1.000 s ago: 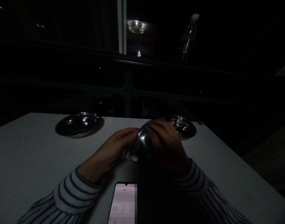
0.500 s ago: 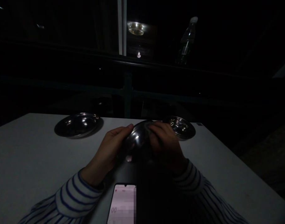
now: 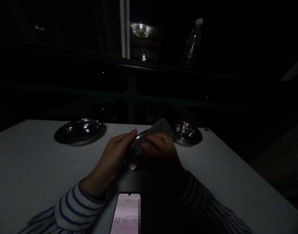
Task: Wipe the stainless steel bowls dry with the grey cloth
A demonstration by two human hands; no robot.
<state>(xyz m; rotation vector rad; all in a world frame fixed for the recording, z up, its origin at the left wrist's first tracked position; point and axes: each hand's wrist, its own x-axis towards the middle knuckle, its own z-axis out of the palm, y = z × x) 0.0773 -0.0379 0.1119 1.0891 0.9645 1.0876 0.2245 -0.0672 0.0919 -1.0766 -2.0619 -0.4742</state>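
Observation:
A shiny metal bowl (image 3: pixel 133 157) is held tilted up over the table. My left hand (image 3: pixel 116 152) grips its left edge, thumb on top and fingers hidden behind. My right hand (image 3: pixel 161 151) is closed on a grey cloth (image 3: pixel 162 126) and presses it against the bowl's face. The cloth's corner sticks up beyond the knuckles, and the right hand with the cloth covers much of the bowl. Deep shadow hides the lower part of the right hand.
On the white table (image 3: pixel 29 162) a wide metal bowl (image 3: pixel 78 131) stands at the back left, and stacked metal dishes (image 3: pixel 187 133) at the back right. A lit phone (image 3: pixel 126 208) lies in front of me. A plastic bottle (image 3: pixel 192 44) stands in the dark beyond.
My right hand has moved left and slightly down across the bowl, and more of the grey cloth now shows above it. My left hand keeps its grip. The view has shifted slightly.

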